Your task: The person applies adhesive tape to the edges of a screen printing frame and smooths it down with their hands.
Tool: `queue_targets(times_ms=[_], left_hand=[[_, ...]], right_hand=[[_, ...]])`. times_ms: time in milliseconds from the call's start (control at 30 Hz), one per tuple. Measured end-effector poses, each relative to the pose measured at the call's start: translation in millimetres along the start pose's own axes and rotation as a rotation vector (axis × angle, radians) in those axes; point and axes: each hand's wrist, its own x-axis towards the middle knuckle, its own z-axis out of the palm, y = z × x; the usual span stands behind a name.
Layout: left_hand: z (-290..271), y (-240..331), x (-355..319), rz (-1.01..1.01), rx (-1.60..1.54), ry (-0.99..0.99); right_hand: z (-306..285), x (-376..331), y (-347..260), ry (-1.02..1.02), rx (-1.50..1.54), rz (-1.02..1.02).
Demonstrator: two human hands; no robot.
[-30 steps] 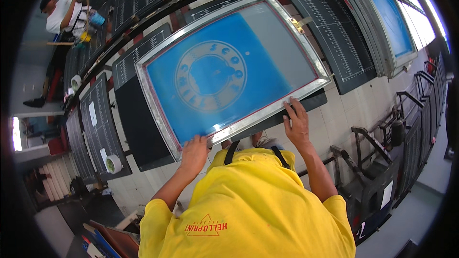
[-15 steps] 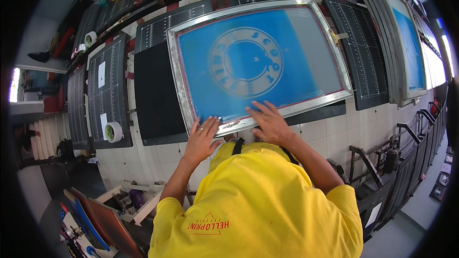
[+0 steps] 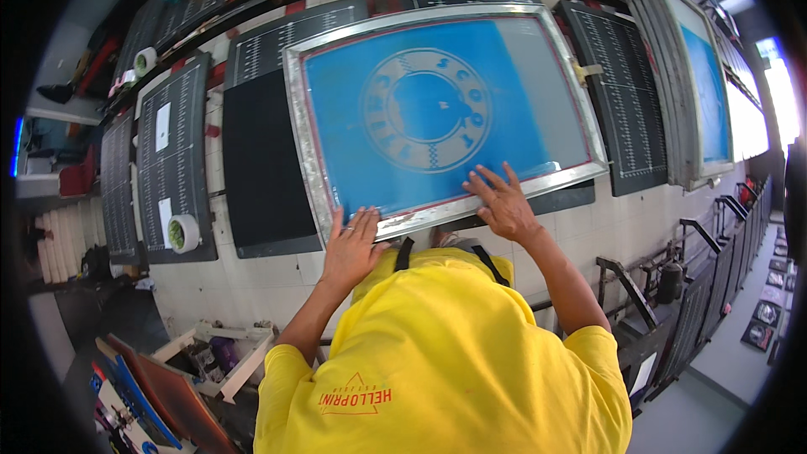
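A screen printing frame (image 3: pixel 298 133) with a metal rim and blue-coated mesh lies tilted across the dark boards before me. A pale ring-shaped stencil (image 3: pixel 378 122) with lettering shows in its mesh. My left hand (image 3: pixel 353 244) rests with fingers stretched over the near left corner of the rim. Farther right, my right hand (image 3: pixel 504 206) lies over the near rim, fingers spread and tips at the blue mesh. Neither hand is closed round anything. Under the frame's left side, a black sheet (image 3: pixel 265 164) covers part of a board.
Dark boards with white ruled marks (image 3: pixel 175 176) stand in rows left and right. A tape roll (image 3: pixel 183 234) sits on the left board beside white paper pieces (image 3: pixel 162 128). Another blue screen (image 3: pixel 706 92) leans at the right. A metal rack (image 3: pixel 626 282) stands nearer, lower right.
My right hand has slid to the right along the near rim, its fingers more spread. The left hand stays at the near left corner. The whole view has shifted slightly.
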Motion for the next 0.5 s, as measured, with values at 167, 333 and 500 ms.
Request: queue_targets(times_ms=[167,333,500], left_hand=[[-14.4,0.4,-7.3,-0.159,0.062,-0.013],[-14.5,0.8,-6.4,-0.165,0.119,-0.032],[-17.1,-1.5,-7.8,-0.165,-0.005,0.035]], right_hand=[[-17.0,-50.2,68.8,0.129,-0.082,0.229],[-32.5,-81.3,123.4,0.246,-0.136,0.355],[-33.9,-84.7,132.3,0.371,-0.1,0.444]])
